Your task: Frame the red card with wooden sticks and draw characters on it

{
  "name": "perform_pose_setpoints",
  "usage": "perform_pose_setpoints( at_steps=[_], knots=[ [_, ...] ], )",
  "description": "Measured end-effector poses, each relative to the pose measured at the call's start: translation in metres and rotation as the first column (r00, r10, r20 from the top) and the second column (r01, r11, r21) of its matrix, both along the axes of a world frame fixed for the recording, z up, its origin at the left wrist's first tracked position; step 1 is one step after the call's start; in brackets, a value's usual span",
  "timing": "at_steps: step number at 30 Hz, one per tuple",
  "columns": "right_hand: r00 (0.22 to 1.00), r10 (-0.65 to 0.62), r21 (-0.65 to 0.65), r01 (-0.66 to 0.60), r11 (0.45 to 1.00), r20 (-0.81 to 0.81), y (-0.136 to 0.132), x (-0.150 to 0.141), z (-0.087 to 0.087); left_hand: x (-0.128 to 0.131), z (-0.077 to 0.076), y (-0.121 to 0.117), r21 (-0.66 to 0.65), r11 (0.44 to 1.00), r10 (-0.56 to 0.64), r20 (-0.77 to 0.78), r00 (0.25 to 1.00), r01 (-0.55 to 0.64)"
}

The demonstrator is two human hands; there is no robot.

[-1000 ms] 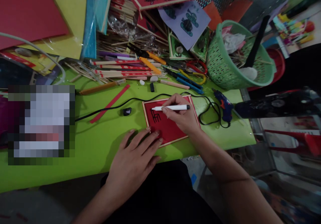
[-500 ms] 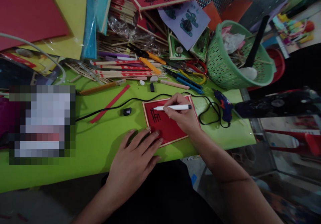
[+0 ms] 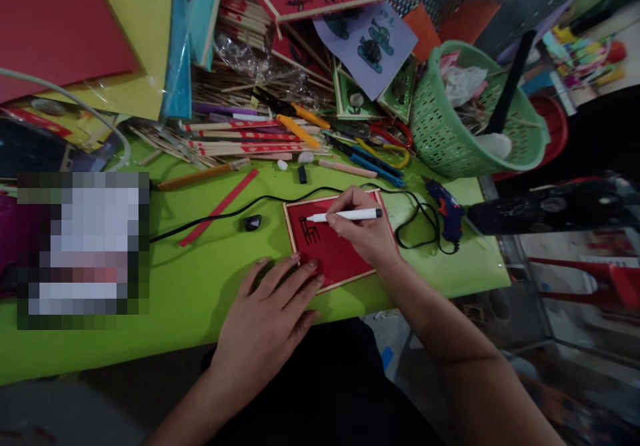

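My right hand (image 3: 361, 226) grips a white marker (image 3: 350, 216) with a dark end, its tip at a small black line drawing of a chair (image 3: 309, 231). The drawing is on a red card (image 3: 345, 259) framed with pale wooden sticks. Spread out flat, my left hand (image 3: 275, 306) rests with its fingertips over the card's lower left edge. Left of the card lies a shiny black stone (image 3: 253, 223). A black marker cap (image 3: 302, 175) lies above the card.
A black cord (image 3: 240, 207) runs behind the card to a blue glue gun (image 3: 447, 213). Scissors, cutters and bundled sticks (image 3: 245, 136) cover the back. A green basket (image 3: 450, 126) stands at back right. A red paper strip (image 3: 220, 207) lies leftward. A blurred-out block (image 3: 90, 246) is at left.
The marker tip has shifted very slightly down beside the chair's back. My left hand stays in place.
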State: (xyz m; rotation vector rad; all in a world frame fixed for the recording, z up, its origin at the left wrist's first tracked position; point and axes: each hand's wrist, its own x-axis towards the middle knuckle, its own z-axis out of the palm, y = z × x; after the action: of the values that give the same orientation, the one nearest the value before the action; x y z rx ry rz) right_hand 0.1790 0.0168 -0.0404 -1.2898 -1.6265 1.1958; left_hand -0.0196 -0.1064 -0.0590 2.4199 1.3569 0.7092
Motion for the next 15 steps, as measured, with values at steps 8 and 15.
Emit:
perform_pose_setpoints(
  at_steps=[8,15],
  knots=[
    [1.000,0.007,0.003,-0.007,1.000,-0.019,0.000,0.001,-0.001,0.000,-0.001,-0.002,-0.015,1.000,-0.001,0.002,1.000,0.001],
    [0.981,-0.052,-0.011,0.051,0.999,-0.188,0.000,0.009,-0.011,0.000,-0.002,-0.002,0.008,1.000,0.001,0.004,1.000,-0.001]
  ],
)
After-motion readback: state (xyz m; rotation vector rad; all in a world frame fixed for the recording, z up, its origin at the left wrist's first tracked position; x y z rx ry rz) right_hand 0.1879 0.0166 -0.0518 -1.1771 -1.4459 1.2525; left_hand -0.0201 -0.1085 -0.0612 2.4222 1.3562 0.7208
